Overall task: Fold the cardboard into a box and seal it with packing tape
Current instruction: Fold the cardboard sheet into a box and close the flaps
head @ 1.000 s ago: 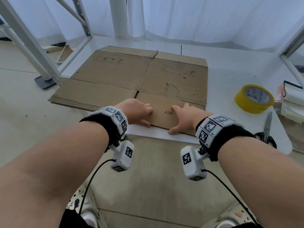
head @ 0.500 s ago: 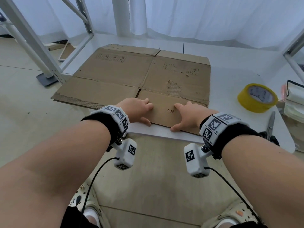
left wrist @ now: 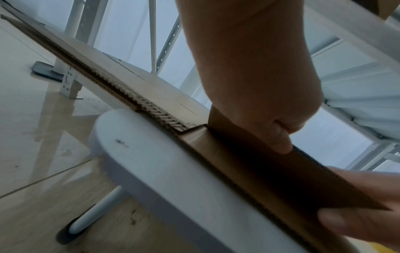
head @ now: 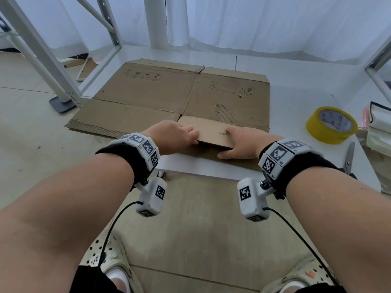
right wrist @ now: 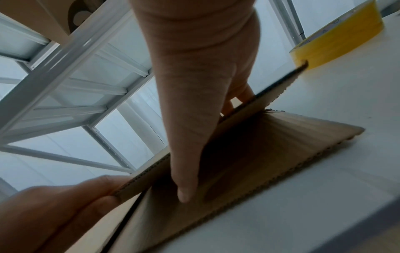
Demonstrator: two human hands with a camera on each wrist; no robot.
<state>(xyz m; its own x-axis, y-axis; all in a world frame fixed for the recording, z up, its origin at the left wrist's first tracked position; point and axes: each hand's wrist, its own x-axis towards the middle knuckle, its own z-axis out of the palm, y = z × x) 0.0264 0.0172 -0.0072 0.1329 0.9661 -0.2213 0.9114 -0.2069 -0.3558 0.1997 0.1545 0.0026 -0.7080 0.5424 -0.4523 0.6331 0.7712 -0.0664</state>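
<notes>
A flattened brown cardboard box [head: 158, 96] lies on the white table [head: 296, 81], its left end overhanging the edge. The near flap [head: 213, 132], marked A38, is raised off the layer beneath it. My left hand [head: 175, 136] pinches the flap's left corner. My right hand [head: 241, 144] holds its right part, fingers on top. In the right wrist view the thumb [right wrist: 188, 154] reaches under the flap [right wrist: 249, 109] onto the lower layer [right wrist: 270, 150]. The left wrist view shows the left hand [left wrist: 270, 119] curled on the flap [left wrist: 281, 171]. A yellow tape roll [head: 331, 124] lies at the right.
Scissors [head: 349, 159] lie near the table's right front edge, below the tape. A stack of white items [head: 378, 132] stands at the far right. White metal frame posts [head: 42, 56] rise at the left, and curtains hang behind the table.
The near flap lay flat under both hands; now its front edge is lifted off the lower layer, with my fingers curled round it.
</notes>
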